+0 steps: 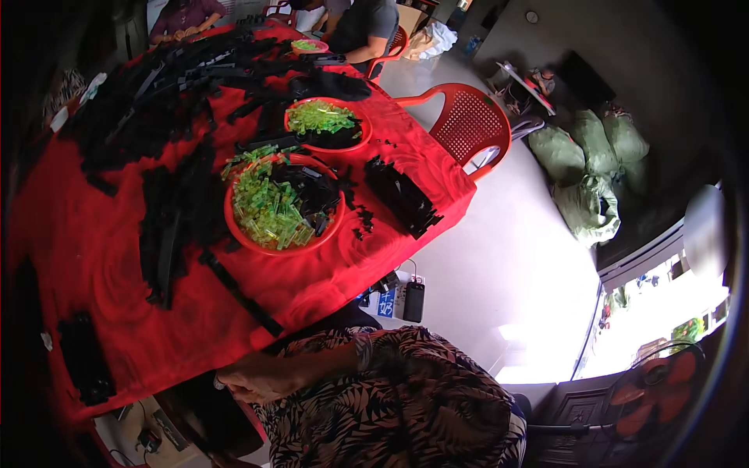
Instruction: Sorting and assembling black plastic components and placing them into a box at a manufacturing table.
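My right hand is low in front of my patterned clothing, below the table's near edge. Its fingers are curled, with a small pale spot at their tips; what they hold, if anything, is too dark to make out. My left hand does not show. Nearest on the red-covered table lies a narrow black strip, its end at the edge. Beyond it, a red basin holds translucent yellow-green short pieces and small black parts. Long black strips lie left of the basin.
A second red basin with similar pieces stands farther back. Stacked black strips lie at the right edge and near left. Two people sit at the far end. A red chair, green sacks and a fan are to the right.
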Motion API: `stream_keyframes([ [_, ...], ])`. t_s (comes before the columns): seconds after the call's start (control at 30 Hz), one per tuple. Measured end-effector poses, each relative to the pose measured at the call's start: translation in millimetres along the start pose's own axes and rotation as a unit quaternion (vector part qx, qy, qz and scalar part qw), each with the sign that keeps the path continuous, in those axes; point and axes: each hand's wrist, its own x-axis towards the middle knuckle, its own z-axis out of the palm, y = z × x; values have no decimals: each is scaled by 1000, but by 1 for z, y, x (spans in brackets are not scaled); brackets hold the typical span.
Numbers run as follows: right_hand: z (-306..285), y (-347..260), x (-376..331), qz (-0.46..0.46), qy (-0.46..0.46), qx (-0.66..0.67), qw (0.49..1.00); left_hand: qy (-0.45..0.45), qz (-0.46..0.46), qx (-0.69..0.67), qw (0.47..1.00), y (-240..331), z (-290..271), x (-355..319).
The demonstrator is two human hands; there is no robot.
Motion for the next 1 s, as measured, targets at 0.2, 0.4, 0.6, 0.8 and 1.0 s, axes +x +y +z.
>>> stream_keyframes([
  [0.2,-9,-15,-2,-23,-12,-20,999,-44,-15,3,999,341,137,-105],
  [0.4,-5,-23,-8,-279,253,-245,893,-135,274,131,943,395,174,-90],
  [0.6,-34,-25,-24,-209,411,-329,824,-217,401,38,889,315,208,25],
  [0.8,-58,-15,-33,-175,435,-344,814,-246,390,9,888,321,235,10],
  [1.0,-69,-7,-37,-201,421,-361,808,-254,391,32,884,324,240,5],
])
